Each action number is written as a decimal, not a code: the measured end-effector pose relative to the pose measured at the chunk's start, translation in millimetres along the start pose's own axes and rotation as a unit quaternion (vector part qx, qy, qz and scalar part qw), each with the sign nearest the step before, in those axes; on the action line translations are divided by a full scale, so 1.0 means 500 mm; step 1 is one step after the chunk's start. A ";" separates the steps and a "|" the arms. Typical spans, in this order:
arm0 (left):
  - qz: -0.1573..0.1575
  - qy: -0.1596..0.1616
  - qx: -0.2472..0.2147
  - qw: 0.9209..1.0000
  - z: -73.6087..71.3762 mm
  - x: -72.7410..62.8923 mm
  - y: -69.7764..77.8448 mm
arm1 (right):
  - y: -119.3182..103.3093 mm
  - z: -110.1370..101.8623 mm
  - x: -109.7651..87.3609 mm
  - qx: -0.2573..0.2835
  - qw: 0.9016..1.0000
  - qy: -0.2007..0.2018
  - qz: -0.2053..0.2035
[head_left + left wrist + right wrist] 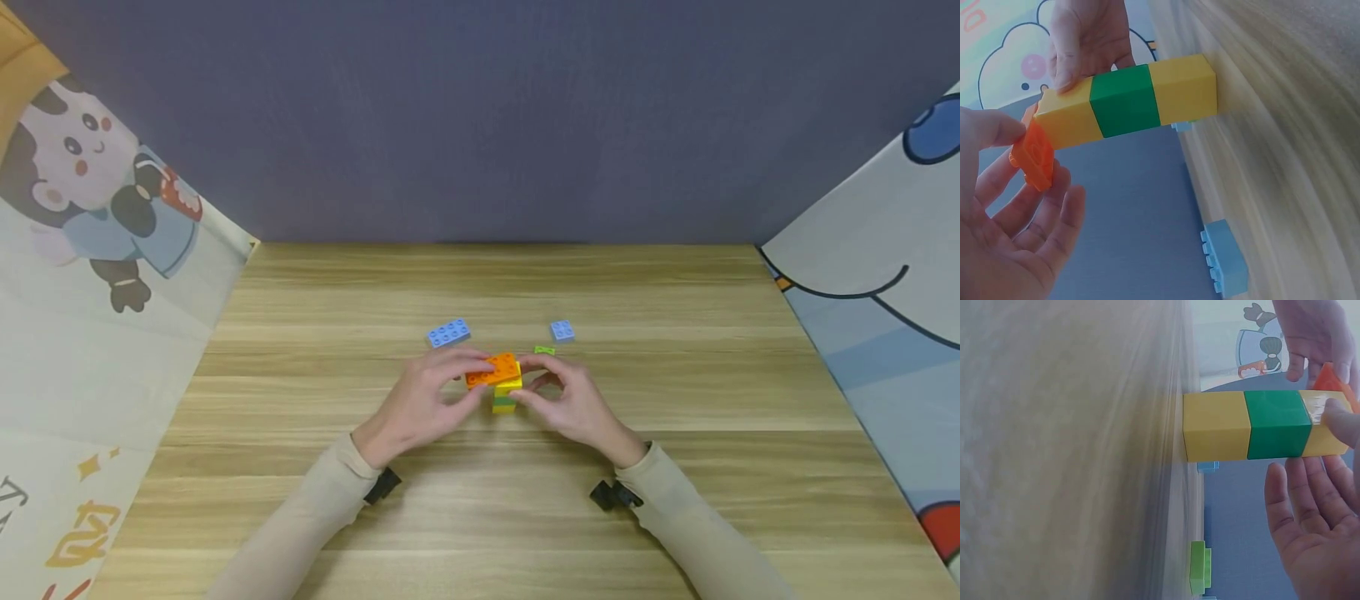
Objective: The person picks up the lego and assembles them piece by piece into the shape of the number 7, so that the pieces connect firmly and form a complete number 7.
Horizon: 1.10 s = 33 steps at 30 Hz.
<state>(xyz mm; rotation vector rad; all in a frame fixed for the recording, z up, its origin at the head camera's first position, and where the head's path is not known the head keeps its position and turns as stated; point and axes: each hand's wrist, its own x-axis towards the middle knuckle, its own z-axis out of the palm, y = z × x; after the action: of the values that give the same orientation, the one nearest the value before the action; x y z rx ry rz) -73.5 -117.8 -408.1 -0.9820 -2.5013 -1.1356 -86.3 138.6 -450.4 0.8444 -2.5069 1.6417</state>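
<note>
A tower of yellow, green and yellow bricks stands upright on the table: the top yellow brick (1071, 119), the green brick (1125, 100) and the bottom yellow brick (1184, 89). My left hand (423, 402) pinches a flat orange brick (495, 371) between thumb and fingers. That brick lies over the tower's top and juts out to the left, tilted a little in the left wrist view. On the other side my right hand (576, 406) grips the top yellow brick, thumb on its near face and fingers behind.
Behind the left hand lies a long blue brick (448, 332) with studs up. A square blue brick (562, 331) sits farther back on the right, and a light green brick (545, 350) is partly hidden behind the right hand. Dark and printed panels enclose the wooden table (480, 533).
</note>
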 end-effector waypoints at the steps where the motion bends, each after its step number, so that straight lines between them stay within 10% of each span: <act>1: 0.002 -0.003 0.002 1.000 -0.001 0.001 0.002 | 0.000 0.000 0.000 0.000 1.000 0.001 -0.001; 33: 0.043 -0.074 0.140 0.986 -0.022 0.025 0.044 | 0.005 0.002 0.001 0.007 1.000 0.008 -0.011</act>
<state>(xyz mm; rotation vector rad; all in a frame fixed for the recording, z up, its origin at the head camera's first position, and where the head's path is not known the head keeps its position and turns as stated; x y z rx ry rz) -69.4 -109.4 -382.3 -1.1152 -2.6095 -0.6841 -87.7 138.2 -452.6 0.8540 -2.4705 1.6544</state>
